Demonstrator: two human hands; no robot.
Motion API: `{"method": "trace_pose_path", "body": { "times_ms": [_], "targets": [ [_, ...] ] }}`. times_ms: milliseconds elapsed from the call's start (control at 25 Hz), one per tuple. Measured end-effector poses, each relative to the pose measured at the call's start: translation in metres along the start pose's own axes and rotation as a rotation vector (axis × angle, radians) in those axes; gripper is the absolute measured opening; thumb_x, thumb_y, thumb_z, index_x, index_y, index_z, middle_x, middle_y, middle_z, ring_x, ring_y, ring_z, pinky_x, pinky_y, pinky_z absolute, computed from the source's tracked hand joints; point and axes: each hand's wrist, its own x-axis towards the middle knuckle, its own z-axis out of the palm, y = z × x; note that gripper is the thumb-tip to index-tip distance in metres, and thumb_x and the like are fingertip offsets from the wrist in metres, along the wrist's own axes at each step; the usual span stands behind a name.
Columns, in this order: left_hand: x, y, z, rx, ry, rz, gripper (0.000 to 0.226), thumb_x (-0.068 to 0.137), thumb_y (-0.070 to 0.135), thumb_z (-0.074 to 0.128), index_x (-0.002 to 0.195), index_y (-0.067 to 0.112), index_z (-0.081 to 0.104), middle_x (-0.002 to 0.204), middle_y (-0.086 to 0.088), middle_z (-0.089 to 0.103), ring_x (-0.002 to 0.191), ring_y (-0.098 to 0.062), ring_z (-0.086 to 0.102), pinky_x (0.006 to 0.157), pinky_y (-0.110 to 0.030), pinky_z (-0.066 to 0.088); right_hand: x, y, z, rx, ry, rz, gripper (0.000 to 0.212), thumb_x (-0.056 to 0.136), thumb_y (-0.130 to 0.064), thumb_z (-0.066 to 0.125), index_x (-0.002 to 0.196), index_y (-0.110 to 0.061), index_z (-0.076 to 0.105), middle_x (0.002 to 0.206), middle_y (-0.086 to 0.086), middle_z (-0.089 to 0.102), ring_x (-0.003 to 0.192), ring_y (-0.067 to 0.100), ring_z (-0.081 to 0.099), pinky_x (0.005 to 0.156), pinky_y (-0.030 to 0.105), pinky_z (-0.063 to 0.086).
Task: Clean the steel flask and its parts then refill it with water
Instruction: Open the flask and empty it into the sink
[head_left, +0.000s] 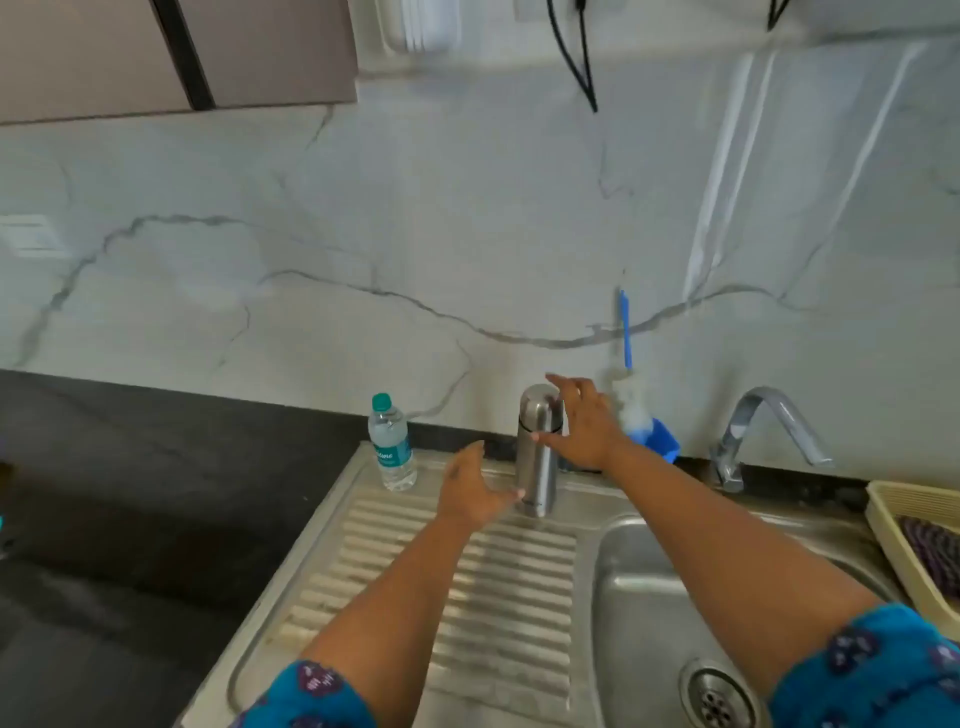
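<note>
The steel flask (536, 452) stands upright with its cap on at the back of the ribbed drainboard (483, 597). My right hand (582, 423) is spread around the cap end from the right, fingers straight, thumb near the flask's neck. My left hand (470, 488) is open beside the flask's lower part on the left, its thumb close to or touching the base. A clear plastic water bottle (392, 444) with a green cap stands left of the flask. A bottle brush (631, 384) with a blue handle leans on the wall behind my right hand.
The steel sink basin (649, 587) with its drain (714, 699) lies to the right, under a chrome tap (763, 431). A beige basket (904, 525) holding a dark scrubber sits at the far right. A blue holder (662, 436) stands by the brush. Dark countertop (130, 493) stretches left.
</note>
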Motion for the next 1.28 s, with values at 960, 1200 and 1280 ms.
{"method": "trace_pose_path", "body": {
  "times_ms": [960,1200,1280],
  "targets": [
    [-0.004,0.02,-0.019,-0.397,-0.033,0.201,0.069,0.048,0.033,0.099,0.108,0.026,0.066,0.101,0.011,0.072,0.096,-0.008,0.066,0.08,-0.021,0.056,0.003,-0.084,-0.054,-0.317,-0.379,-0.182,0.059,0.068,-0.032,0.085,0.122,-0.028,0.062,0.111,-0.007,0.049,0.103,0.016,0.055,0.085,0.032,0.051],
    [-0.086,-0.018,-0.039,-0.426,-0.081,0.178,0.067,0.047,0.034,0.098,0.105,0.025,0.066,0.099,0.009,0.073,0.093,-0.013,0.068,0.079,-0.031,0.06,-0.069,-0.121,-0.034,-0.343,-0.459,-0.241,0.06,0.072,-0.037,0.082,0.127,-0.026,0.059,0.107,-0.008,0.048,0.101,0.013,0.054,0.083,0.03,0.049],
    [-0.101,-0.028,-0.038,-0.425,-0.091,0.171,0.067,0.046,0.034,0.098,0.105,0.024,0.066,0.099,0.008,0.073,0.093,-0.013,0.069,0.078,-0.032,0.06,-0.084,-0.127,-0.026,-0.348,-0.472,-0.234,0.06,0.071,-0.037,0.082,0.126,-0.026,0.06,0.106,-0.008,0.05,0.098,0.014,0.056,0.084,0.033,0.051]
  ]
}}
